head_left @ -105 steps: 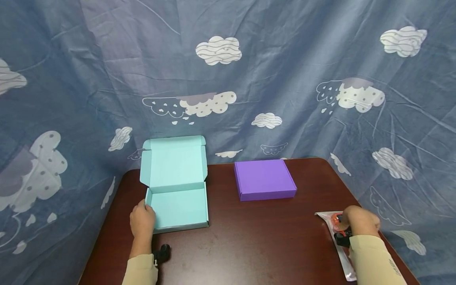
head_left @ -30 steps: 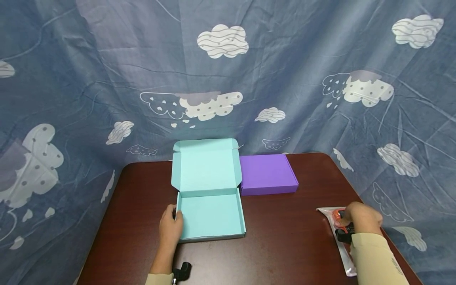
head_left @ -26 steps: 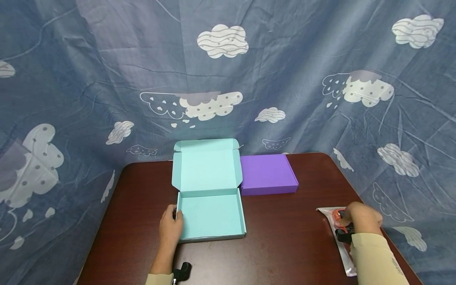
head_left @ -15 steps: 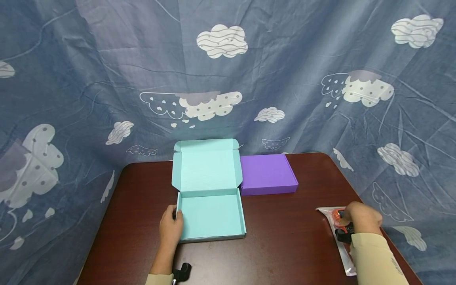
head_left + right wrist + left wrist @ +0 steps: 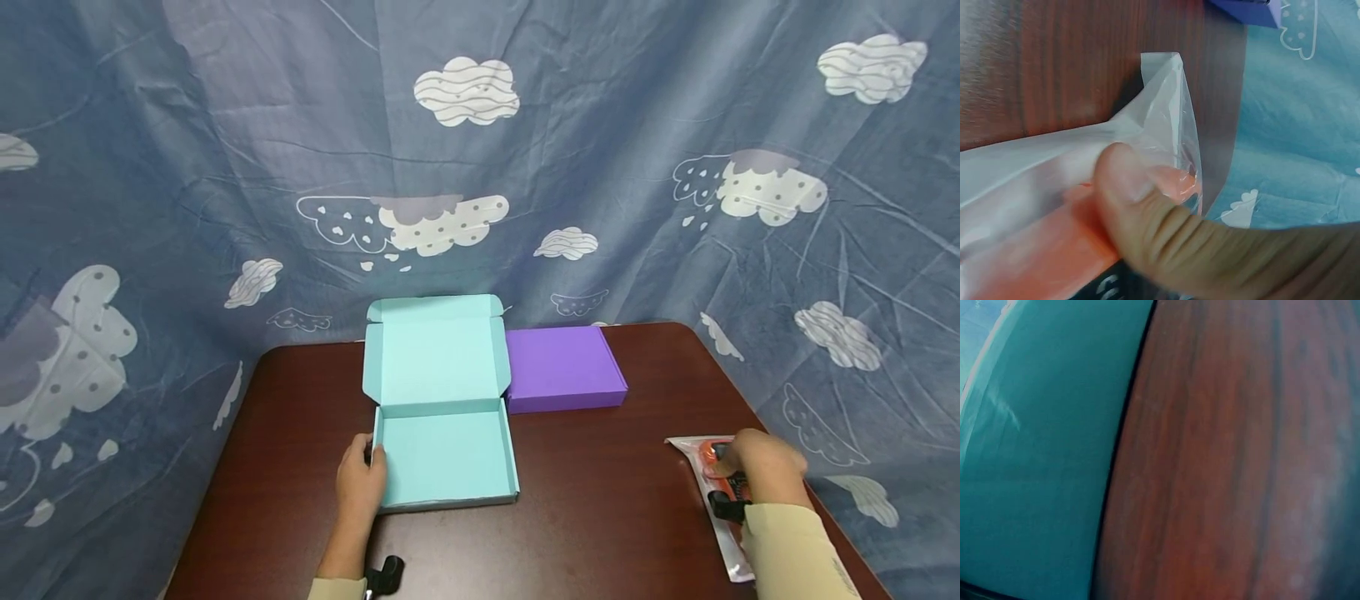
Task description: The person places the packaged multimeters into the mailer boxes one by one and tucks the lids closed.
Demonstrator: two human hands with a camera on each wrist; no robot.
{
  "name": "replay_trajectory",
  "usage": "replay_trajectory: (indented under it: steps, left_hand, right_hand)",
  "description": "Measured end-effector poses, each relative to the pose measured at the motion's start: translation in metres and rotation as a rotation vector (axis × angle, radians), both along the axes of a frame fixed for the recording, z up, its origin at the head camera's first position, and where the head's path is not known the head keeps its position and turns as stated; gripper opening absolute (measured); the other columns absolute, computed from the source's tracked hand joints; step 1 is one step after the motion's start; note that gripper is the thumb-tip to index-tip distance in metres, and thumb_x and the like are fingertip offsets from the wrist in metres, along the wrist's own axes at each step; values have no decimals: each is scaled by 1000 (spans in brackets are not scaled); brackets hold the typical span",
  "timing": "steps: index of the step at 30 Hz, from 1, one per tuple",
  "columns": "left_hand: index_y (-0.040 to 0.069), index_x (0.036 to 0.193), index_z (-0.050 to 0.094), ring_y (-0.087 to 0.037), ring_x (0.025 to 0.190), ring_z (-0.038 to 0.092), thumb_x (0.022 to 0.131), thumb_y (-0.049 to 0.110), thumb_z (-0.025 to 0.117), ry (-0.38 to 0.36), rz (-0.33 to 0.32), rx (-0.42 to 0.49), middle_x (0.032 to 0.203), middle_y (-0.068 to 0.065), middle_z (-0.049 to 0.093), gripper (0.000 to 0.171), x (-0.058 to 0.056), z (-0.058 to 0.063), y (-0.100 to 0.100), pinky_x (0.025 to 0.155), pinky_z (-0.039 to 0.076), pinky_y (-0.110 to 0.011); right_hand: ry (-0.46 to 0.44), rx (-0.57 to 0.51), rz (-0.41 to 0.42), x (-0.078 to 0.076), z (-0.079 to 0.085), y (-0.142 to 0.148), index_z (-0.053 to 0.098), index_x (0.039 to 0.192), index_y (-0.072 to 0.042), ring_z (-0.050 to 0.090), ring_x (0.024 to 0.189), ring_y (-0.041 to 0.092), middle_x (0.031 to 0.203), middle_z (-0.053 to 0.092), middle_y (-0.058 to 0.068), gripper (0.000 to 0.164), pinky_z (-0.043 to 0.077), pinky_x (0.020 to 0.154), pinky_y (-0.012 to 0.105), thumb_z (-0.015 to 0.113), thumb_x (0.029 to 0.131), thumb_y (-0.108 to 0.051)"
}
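Note:
An open teal cardboard mailer box [image 5: 442,458] stands left of the table's middle, its lid [image 5: 441,358] raised at the back. My left hand [image 5: 360,483] grips the box's left wall, thumb at the rim and fingers on the outer side. In the left wrist view, the box's teal outer side [image 5: 1041,450] fills the left part; the hand is out of that view. At the right, my right hand [image 5: 767,462] holds a clear plastic bag [image 5: 1029,153] with an orange and black item [image 5: 1054,250] inside. The thumb presses on the bag; the other fingers are mostly hidden.
A closed purple box [image 5: 566,371] lies just right of the teal box, overlapped by its lid flap. The dark brown table [image 5: 585,508] has a blue cloud-printed cloth [image 5: 637,125] hanging behind it and at both sides.
Since 3.5 seconds ago, my left hand has moved the teal box right, up beside the purple box. Over the last second both hands stay nearly still, with only a slight view shift.

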State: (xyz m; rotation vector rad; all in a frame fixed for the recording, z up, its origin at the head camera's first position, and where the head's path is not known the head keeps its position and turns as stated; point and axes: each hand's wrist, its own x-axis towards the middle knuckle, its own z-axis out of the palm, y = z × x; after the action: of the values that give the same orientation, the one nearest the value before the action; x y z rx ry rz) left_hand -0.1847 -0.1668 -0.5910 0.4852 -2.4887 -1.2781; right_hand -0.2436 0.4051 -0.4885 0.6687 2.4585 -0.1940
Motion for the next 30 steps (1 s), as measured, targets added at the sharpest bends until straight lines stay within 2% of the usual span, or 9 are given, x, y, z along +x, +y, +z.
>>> replay_trajectory:
  steps: [1,4,6,8,11,17,22,25,30]
  left_hand:
    - [-1,121,65,-41,103,61,101,13,57,-4,-3,4,113,-23,65,25,0,-1,0,87,45,-59]
    - [0,121,65,-40,102,61,102,13,56,-6,-6,13,112,-22,65,25,2,-2,1,85,45,-58]
    - [0,121,65,-40,101,60,102,13,56,-4,-2,25,111,-22,65,24,3,-2,1,85,45,-57]
    - [-1,119,65,-40,100,61,101,12,56,8,4,21,110,-21,65,24,2,-1,1,85,44,-58]
    - [0,119,65,-39,100,61,101,12,57,14,7,20,110,-20,65,23,1,-1,0,85,44,-57]
    - [0,117,66,-36,98,61,100,11,58,28,10,17,107,-18,66,22,-1,0,-1,84,45,-55]
    - [1,116,67,-36,97,62,100,11,60,32,7,0,106,-17,66,20,0,-1,-1,83,46,-56]
    - [2,117,67,-35,96,61,100,12,60,23,-2,4,105,-17,66,21,0,-4,-1,83,46,-55]
    - [3,120,68,-32,93,60,101,13,59,20,-3,20,103,-14,65,22,-1,-5,-2,81,45,-51]
  right_hand:
    - [17,-9,-8,3,-1,0,63,97,10,57,84,31,89,57,21,64,44,77,38,85,79,-47]
    - [41,-42,-38,13,-9,4,64,98,10,57,81,32,86,57,21,68,44,76,39,81,81,-54]
    - [48,-67,-38,19,-15,9,59,110,17,58,88,40,92,58,27,86,47,81,47,77,81,-62]
    - [65,-79,-24,23,-22,14,47,122,24,57,96,50,101,56,37,108,48,85,56,73,79,-72]
    - [127,-98,41,30,-34,21,32,128,29,52,100,60,108,50,45,127,47,81,68,68,75,-81]
    - [255,-124,132,44,-54,29,27,124,31,49,94,65,103,46,47,126,47,72,68,63,80,-82]
    - [317,-152,76,56,-60,28,21,137,27,45,101,70,114,36,51,127,46,71,69,60,83,-81]
    - [324,-159,43,60,-59,30,22,137,26,50,97,65,112,38,50,127,47,68,67,63,81,-81]
    - [310,-191,73,60,-55,32,25,132,27,60,84,49,102,48,42,125,49,64,60,68,80,-77]
